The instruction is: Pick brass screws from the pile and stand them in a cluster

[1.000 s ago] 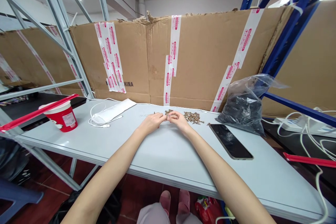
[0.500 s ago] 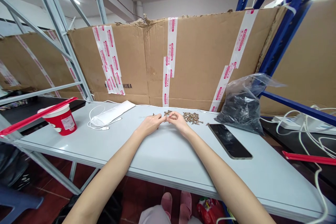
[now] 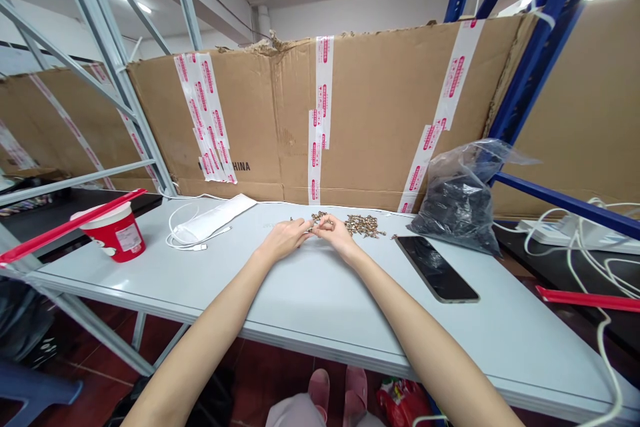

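Observation:
My left hand (image 3: pixel 287 238) and my right hand (image 3: pixel 332 231) meet fingertip to fingertip over the middle of the light grey table (image 3: pixel 320 307). Both are closed in a pinch; whatever lies between the fingers is too small to make out. Just behind and to the right of my right hand lies a pile of small brass-coloured metal pieces (image 3: pixel 364 226). A smaller heap of similar pieces (image 3: pixel 319 215) sits behind my fingertips, partly hidden by them.
To the right are a black phone (image 3: pixel 438 269) and a clear plastic bag (image 3: pixel 457 203) of dark contents. Leftward stand a red paper cup (image 3: pixel 118 235) and a white cable (image 3: pixel 193 247) beside a white sleeve (image 3: pixel 220 215). A cardboard wall (image 3: pixel 370 120) closes the back.
The view has shifted slightly. My fingertips stay together in nearly the same place, with the right fingers a little more curled.

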The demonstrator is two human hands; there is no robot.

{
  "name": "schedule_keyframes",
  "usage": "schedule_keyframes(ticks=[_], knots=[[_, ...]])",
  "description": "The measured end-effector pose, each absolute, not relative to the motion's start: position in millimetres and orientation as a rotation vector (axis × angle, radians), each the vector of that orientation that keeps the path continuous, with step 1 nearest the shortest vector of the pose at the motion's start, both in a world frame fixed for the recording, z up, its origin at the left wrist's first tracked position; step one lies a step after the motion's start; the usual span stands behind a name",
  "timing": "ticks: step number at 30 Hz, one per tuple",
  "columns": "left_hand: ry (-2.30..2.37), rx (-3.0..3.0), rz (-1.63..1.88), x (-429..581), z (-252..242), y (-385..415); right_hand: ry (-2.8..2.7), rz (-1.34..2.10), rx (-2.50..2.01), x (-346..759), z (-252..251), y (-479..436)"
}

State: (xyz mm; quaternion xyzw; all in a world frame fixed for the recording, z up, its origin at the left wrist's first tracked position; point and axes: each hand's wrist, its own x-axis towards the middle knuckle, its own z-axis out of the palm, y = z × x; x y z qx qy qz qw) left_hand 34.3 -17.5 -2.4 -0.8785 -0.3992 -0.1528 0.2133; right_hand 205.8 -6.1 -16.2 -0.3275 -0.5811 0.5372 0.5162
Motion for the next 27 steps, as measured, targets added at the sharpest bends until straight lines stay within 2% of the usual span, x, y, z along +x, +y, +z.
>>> schedule_keyframes(ticks=[5, 27], knots=[[-1.086, -2.446, -0.293, 35.1, -3.5, -16.4, -1.375, 1.252, -0.78, 207.2, -21.0, 0.6], [-1.111, -2.399, -0.403, 35.1, -4.8, -14.3, -1.363, 1.28, -0.784, 205.5, -17.8, -3.4]])
